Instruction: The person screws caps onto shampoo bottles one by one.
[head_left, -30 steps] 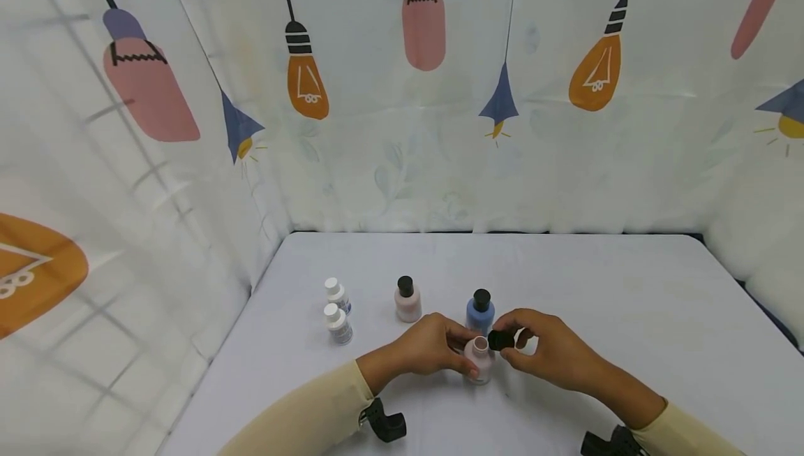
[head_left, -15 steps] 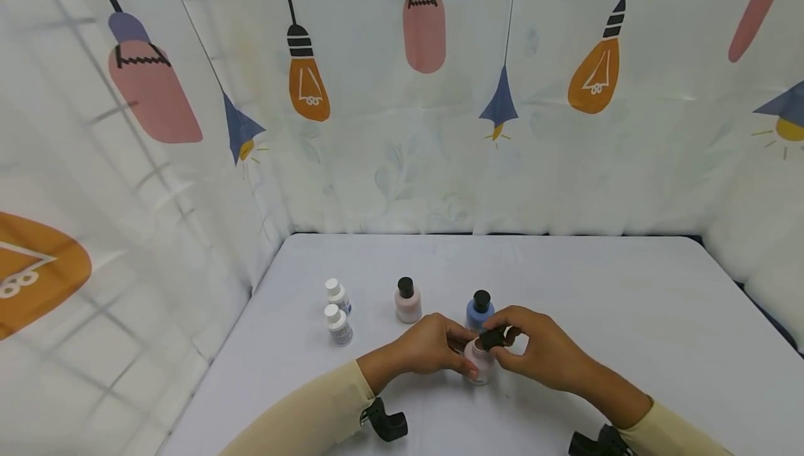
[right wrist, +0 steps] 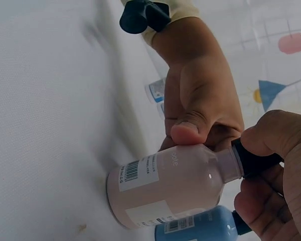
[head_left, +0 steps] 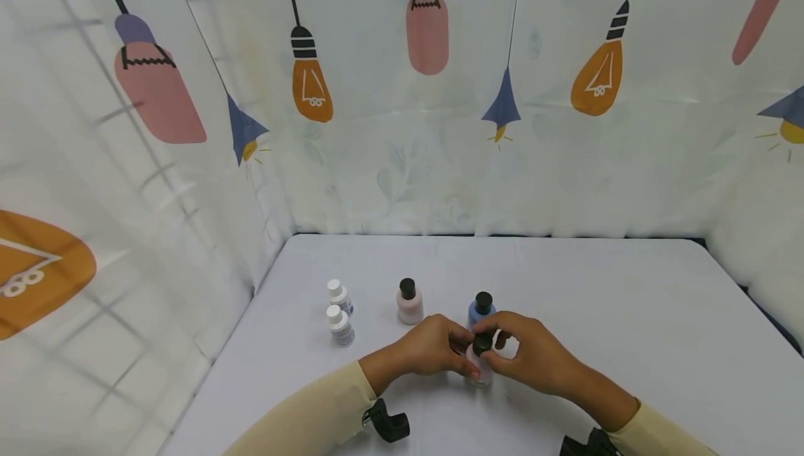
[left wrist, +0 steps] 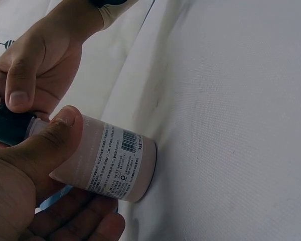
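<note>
A pale pink bottle (right wrist: 165,181) with a printed label stands upright on the white table. My left hand (head_left: 433,348) grips its body from the side, with the thumb across the front in the left wrist view. The fingers and thumb of my right hand (head_left: 540,355) pinch a black cap (head_left: 482,343), which sits on the bottle's neck. How far the cap is threaded I cannot tell. Just behind stands a blue bottle (head_left: 482,308) with a black cap, partly hidden by my right hand.
Another pink bottle (head_left: 410,306) with a black cap stands behind my left hand. Two small white bottles (head_left: 340,327) with white caps stand at the left of the table (head_left: 603,281). A printed curtain (head_left: 402,163) encloses the back and sides.
My right hand has moved left with the black cap, from beside the bottle's uncovered mouth to on top of its neck. The left hand keeps its grip on the bottle.
</note>
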